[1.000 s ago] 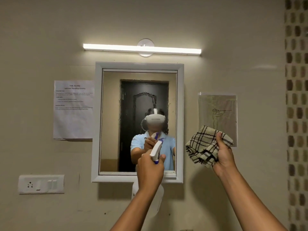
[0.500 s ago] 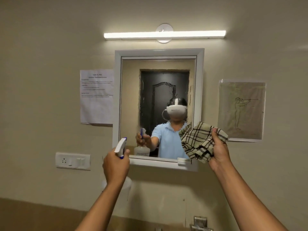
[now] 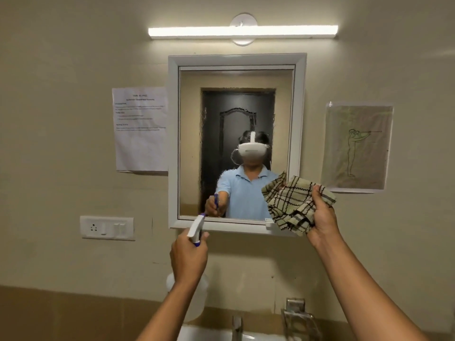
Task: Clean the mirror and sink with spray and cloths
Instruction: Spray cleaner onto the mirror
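A white-framed mirror [image 3: 236, 82] hangs on the beige wall, its glass hazy with spray droplets. My left hand [image 3: 188, 259] grips a white spray bottle [image 3: 197, 227] with a blue trigger, its nozzle raised just below the mirror's lower left corner. My right hand [image 3: 322, 222] clutches a bunched beige cloth [image 3: 290, 205] with dark checks, held up in front of the mirror's lower right corner. The white sink [image 3: 209, 334] shows only as a sliver at the bottom edge.
A tap [image 3: 236, 326] and a metal soap holder [image 3: 299, 316] stand above the sink. A switch plate [image 3: 107, 228] is left of the mirror. A printed sheet [image 3: 140, 129] and a drawing [image 3: 357, 146] flank it. A tube light [image 3: 242, 32] glows above.
The view swung and dropped, so the tap and sink rim have come into sight. My left hand with the bottle sits lower against the mirror than one second ago; my right hand holds the cloth as before.
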Demonstrator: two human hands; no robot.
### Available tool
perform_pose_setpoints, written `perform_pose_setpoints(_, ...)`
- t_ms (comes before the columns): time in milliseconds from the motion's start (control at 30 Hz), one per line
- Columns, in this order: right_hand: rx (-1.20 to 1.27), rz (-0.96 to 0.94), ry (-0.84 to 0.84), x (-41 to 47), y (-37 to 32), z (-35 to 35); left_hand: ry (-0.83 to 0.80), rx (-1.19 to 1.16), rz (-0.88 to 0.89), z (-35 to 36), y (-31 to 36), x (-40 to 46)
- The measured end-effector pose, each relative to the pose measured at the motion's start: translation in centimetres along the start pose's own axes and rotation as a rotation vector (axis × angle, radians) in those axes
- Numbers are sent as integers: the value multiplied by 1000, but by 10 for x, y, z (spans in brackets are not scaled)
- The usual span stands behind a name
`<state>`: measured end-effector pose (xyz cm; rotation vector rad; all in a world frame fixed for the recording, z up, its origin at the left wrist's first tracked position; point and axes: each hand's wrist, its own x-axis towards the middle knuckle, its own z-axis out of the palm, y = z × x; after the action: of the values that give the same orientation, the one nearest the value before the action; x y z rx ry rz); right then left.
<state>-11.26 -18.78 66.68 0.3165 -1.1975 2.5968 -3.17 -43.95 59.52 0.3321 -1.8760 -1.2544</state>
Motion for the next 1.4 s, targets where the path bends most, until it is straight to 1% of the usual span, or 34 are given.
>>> perform_pose_setpoints(100, -22, -22, 40, -6, -5, -10, -51, -10, 72, 15, 15, -11)
perform_pose_setpoints(333, -79, -78, 128, -21, -28, -42, -194, -104, 124, 57, 45, -34)
perform_pose_setpoints(567, -128, -119, 190, -37, -47, -70, -261, -150, 132, 78, 64, -54)
perform_pose_setpoints(767, -135, -120, 236, -54, -52, -88, -319, -161, 120, 83, 59, -72)
perform_pose_setpoints(867, -112, -120, 256, -66, -49, -96, -349, -222, 113, 79, 56, -79)
perform_pose_setpoints(1100, -52, -50, 297, -105, -31, -112, -393, -360, 113, 70, 44, -92)
perform_pose_setpoints(1300, -54, 8, 406, -148, -13, -136, -496, -457, 124, 69, 35, -117)
perform_pose_setpoints(1400, -32, 30, 429, -172, -9, -157, -553, -487, 150, 71, 36, -135)
